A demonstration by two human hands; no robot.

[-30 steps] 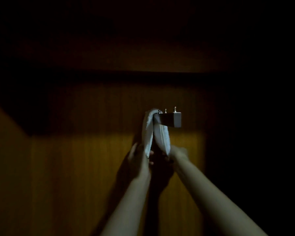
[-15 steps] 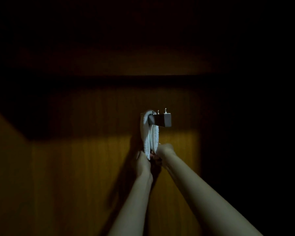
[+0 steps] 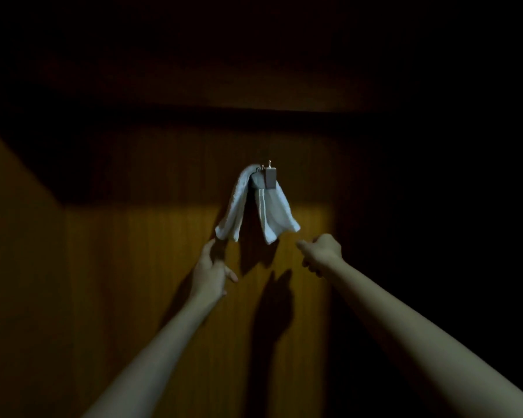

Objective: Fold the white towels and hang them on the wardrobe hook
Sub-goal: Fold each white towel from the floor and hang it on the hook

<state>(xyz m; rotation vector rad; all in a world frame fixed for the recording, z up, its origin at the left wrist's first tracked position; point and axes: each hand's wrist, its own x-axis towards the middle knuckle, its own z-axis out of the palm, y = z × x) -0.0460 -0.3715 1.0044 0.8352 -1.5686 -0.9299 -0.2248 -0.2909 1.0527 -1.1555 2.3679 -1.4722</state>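
A folded white towel [image 3: 277, 214] hangs over the metal wardrobe hook [image 3: 268, 177] on the wooden back wall, its two ends spread apart below the bar. My left hand [image 3: 210, 271] is just under the towel's left end, fingers straight and spread, holding nothing; its fingertip is close to the cloth. My right hand [image 3: 320, 254] is below and to the right of the towel's right end, fingers loosely curled and empty, apart from the cloth.
The wooden back panel [image 3: 163, 282] is lit only in a patch around the hook. A side wall [image 3: 15, 251] closes in on the left. A dark shelf or ceiling edge [image 3: 254, 113] runs above. The right side is black.
Both hands let go of the towel's lower ends and moved apart and down. The towel's ends, held together before, now hang spread out on the hook.
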